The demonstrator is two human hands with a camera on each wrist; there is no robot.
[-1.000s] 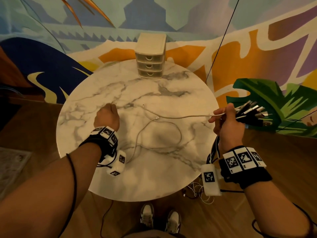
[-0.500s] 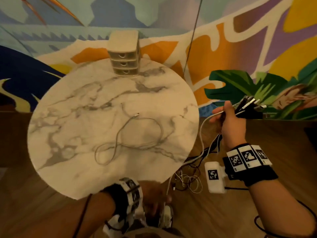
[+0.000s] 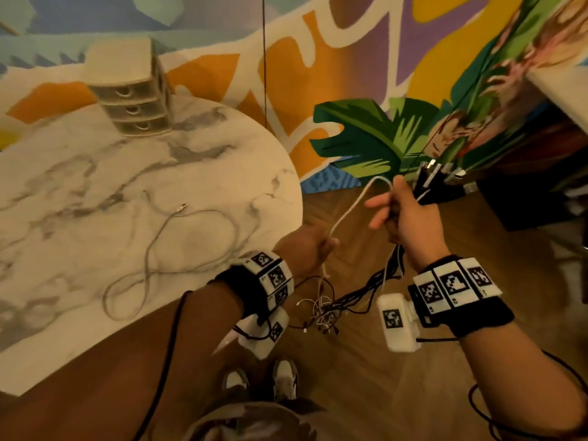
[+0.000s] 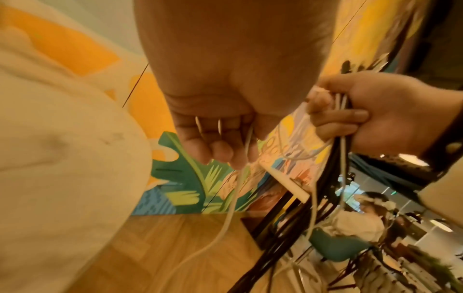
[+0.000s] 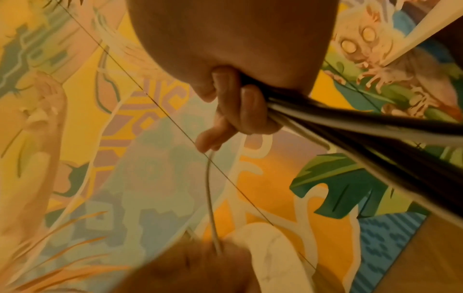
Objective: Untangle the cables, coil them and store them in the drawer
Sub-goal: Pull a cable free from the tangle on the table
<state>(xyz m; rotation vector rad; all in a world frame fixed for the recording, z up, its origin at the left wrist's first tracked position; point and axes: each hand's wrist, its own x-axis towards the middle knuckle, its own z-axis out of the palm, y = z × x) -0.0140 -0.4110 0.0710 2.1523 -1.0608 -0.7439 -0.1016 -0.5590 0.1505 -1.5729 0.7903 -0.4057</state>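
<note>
Since the earlier frames the left hand (image 3: 310, 246) had come up from below the table edge and closed on the white cable (image 3: 346, 214), and the view had turned toward the right.

On the left, the marble table (image 3: 79, 329) carried the small drawer unit (image 3: 133, 100) at its far side, all drawers closed. One loose grey cable (image 3: 191, 246) lay freed on the tabletop, not yet coiled.

Just past the table edge, the left hand was curled round the white cable and pinched it low. From there the cable rose, bent over in an arch, and ran into the right hand (image 3: 410, 224). That hand was closed as a fist round the bundle of cables (image 3: 442, 183), plugs sticking out above it, with two fingers loosely extended. Below both hands the tangle (image 3: 324, 310) hung down to the wooden floor.

I judge the step was to draw the white cable out of the bundle. To do it well, the right hand should loosen a little so only this cable slides, and the left should pull slowly along its length, stopping where a knot tightens.
</note>
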